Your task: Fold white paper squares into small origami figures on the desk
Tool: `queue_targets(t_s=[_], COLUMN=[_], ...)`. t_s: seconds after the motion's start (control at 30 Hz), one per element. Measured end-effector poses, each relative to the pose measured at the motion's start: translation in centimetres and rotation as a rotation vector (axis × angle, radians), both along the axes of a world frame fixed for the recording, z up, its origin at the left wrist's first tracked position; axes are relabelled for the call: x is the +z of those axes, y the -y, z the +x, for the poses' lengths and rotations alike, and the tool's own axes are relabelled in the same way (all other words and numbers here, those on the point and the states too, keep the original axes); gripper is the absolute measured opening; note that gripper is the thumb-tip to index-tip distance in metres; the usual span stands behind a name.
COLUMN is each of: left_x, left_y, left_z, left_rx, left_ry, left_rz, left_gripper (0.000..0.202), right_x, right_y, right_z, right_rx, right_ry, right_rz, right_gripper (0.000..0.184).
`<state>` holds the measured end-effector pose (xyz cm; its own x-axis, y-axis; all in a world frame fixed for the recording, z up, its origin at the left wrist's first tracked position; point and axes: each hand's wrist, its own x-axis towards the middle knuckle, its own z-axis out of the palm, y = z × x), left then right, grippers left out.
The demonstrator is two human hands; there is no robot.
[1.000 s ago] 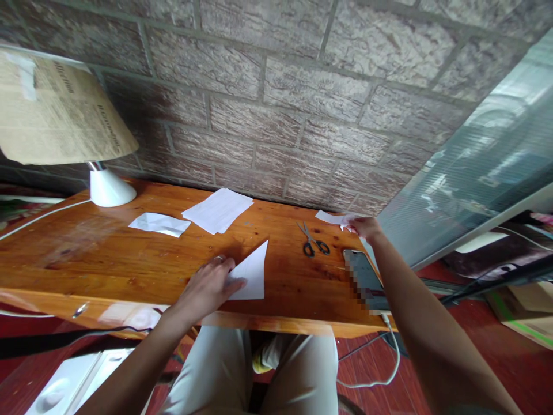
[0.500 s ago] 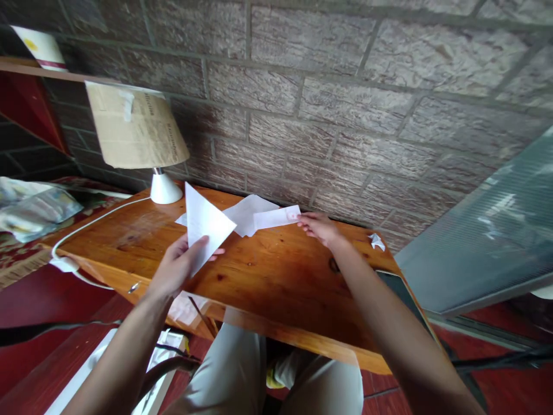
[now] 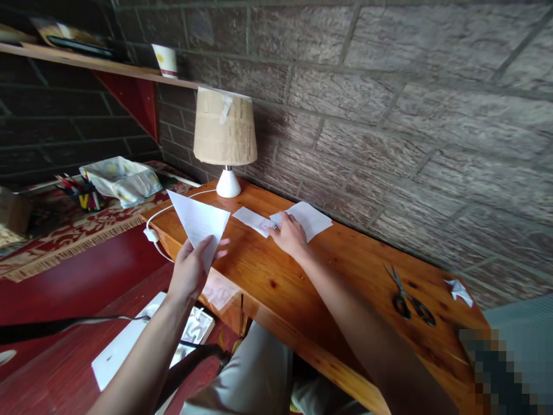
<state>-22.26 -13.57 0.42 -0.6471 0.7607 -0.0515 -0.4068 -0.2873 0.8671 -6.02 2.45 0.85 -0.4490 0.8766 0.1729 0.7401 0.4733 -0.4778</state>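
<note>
Grey brick [image 3: 328,86] rises beyond both your hands, and below it the wooden table [image 3: 259,265] runs under your right hand [image 3: 290,233] and off to its right. Beyond your left hand [image 3: 190,271] stands the lamp [image 3: 225,129]. Next in size, the loose white sheets [image 3: 315,219] lie beside and partly behind your right hand. Your left thumb and fingers pinch the triangular sheet [image 3: 201,216], lifted with its broad end above the hand. Just left of your right fingertips lies the paper strip [image 3: 253,220]; a half second ago that hand was carrying a strip through the air, and now it is down at the table by the loose sheets. That suggests the strip is being set aside, leaving the triangle as the only paper clearly raised. Whether your right fingers grip the strip's end or merely touch it, you cannot tell. Well to the right of that hand rest the scissors [image 3: 402,288], blades slightly parted, and beyond them a small crumpled scrap [image 3: 460,292].
</note>
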Motion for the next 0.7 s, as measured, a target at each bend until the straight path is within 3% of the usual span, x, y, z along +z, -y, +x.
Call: queue_targets(t_s=[0.07, 0.13, 0.2, 0.3, 0.43, 0.5, 0.6, 0.7], left_x=[-0.4, -0.6, -0.6, -0.3, 0.3, 0.3, -0.1, -0.5], left_y=[-0.2, -0.3, -0.3, -0.1, 0.0, -0.3, -1.2, -3.2], left_z=[-0.4, -0.7, -0.9, -0.9, -0.5, -0.1, 1.6, 4.8], left_rx=[0.031, 0.057, 0.069, 0.032, -0.031, -0.054, -0.121, -0.159], left_ry=[0.026, 0.046, 0.058, 0.056, 0.021, 0.002, -0.003, 0.022], left_rz=[0.009, 0.014, 0.015, 0.014, 0.021, 0.03, 0.047, 0.074], left_gripper=[0.03, 0.03, 0.031, 0.033, 0.036, 0.037, 0.038, 0.035], right_x=[-0.7, -1.7, -3.0, -4.2, -3.7, -2.3, 1.4, 6.4], right_y=[0.1, 0.0, 0.1, 0.9, 1.8, 1.6, 2.2, 6.4], right_z=[-0.6, -2.0, -4.2, -7.8, -9.2, -7.2, -1.0, 6.7], right_rx=[0.192, 0.33, 0.321, 0.33, 0.411, 0.363, 0.311, 0.289], right_ry=[0.101, 0.186, 0.215, 0.167, 0.057, -0.045, -0.154, -0.047], right_rz=[0.249, 0.284, 0.29, 0.298, 0.301, 0.313, 0.285, 0.161], right_gripper=[0.065, 0.055, 0.04, 0.033, 0.028, 0.029, 0.02, 0.028])
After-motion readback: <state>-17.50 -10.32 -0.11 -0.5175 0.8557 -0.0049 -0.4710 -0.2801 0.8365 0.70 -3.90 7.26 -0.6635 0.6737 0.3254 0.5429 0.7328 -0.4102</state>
